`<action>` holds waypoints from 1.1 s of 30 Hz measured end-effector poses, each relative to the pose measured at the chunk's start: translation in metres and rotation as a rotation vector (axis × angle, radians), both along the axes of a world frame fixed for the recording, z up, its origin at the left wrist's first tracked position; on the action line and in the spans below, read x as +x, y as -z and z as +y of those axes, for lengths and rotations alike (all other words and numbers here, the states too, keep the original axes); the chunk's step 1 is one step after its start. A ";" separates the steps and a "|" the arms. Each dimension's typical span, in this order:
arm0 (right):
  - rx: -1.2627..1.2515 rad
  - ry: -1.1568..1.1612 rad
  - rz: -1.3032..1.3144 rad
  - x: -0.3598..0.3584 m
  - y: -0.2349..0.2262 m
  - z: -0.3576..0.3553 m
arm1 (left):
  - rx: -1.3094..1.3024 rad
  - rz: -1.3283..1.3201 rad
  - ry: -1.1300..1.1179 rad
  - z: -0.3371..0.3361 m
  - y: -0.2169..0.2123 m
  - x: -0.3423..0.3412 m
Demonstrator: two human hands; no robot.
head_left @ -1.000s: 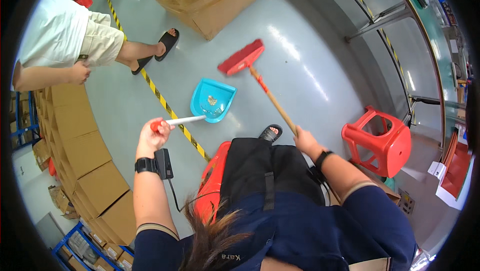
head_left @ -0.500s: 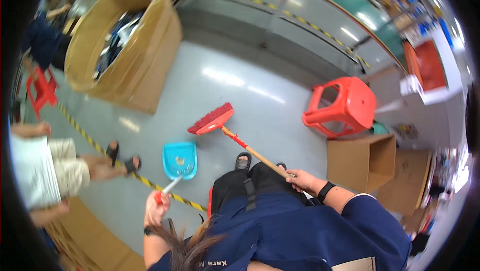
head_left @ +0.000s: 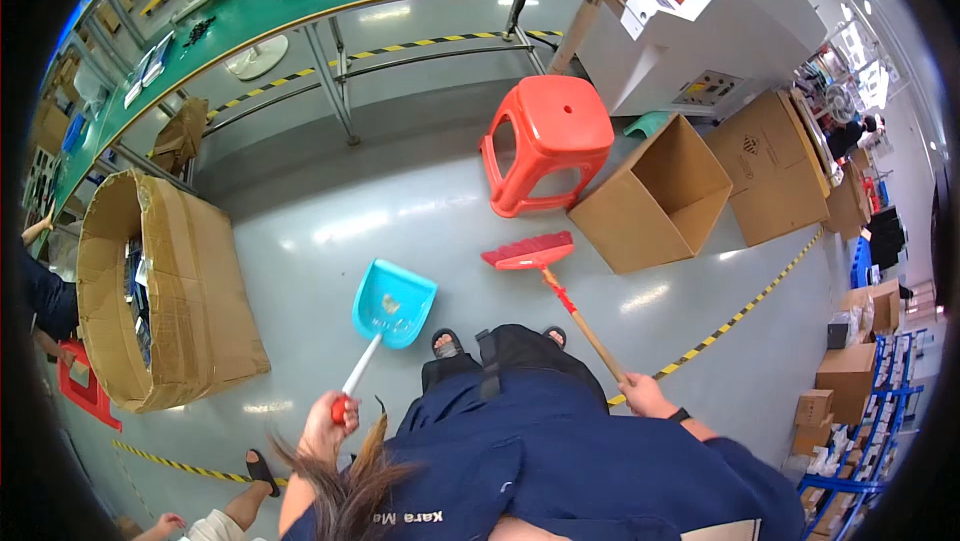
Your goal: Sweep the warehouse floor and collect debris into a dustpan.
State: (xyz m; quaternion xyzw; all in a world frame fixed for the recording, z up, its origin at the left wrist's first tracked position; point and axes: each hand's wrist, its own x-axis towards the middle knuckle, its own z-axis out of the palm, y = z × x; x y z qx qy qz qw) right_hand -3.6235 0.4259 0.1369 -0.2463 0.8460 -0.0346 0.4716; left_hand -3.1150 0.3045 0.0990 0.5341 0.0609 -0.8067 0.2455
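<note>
My left fingers point(head_left: 349, 421) grip the blue dustpan point(head_left: 412, 293), right fingers point(head_left: 631, 388) the broom point(head_left: 528, 253); pan's on or just over the floor point(head_left: 305, 291), best held level so scraps point(head_left: 391, 306) stay off its front edge.

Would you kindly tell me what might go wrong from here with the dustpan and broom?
The dustpan, gripped by its handle in the left hand, carries small pale debris; a tilt might spill it. The broom in the right hand has its head near the red stool and open cardboard box, so a wide sweep could knock either. Another person's sandaled foot is off to the left; stepping that way might mean a collision.
</note>
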 end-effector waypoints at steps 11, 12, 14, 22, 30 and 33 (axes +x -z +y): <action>-0.092 0.439 -0.454 -0.024 -0.005 0.036 | 0.131 0.228 -0.272 -0.131 -0.016 -0.107; -0.114 0.401 -0.503 -0.031 -0.007 0.030 | 0.128 0.218 -0.272 -0.134 -0.022 -0.118; -0.124 0.320 -0.504 -0.051 0.001 0.018 | 0.069 0.148 -0.286 -0.138 -0.034 -0.137; -0.174 -0.054 -0.540 -0.062 0.018 -0.124 | -0.008 0.033 -0.289 -0.162 -0.034 -0.136; -0.384 0.059 -0.500 -0.008 0.036 -0.338 | -0.012 0.030 -0.180 -0.244 -0.023 -0.081; -0.238 0.096 -0.371 -0.003 0.043 -0.376 | -0.027 0.016 -0.089 -0.281 -0.033 -0.070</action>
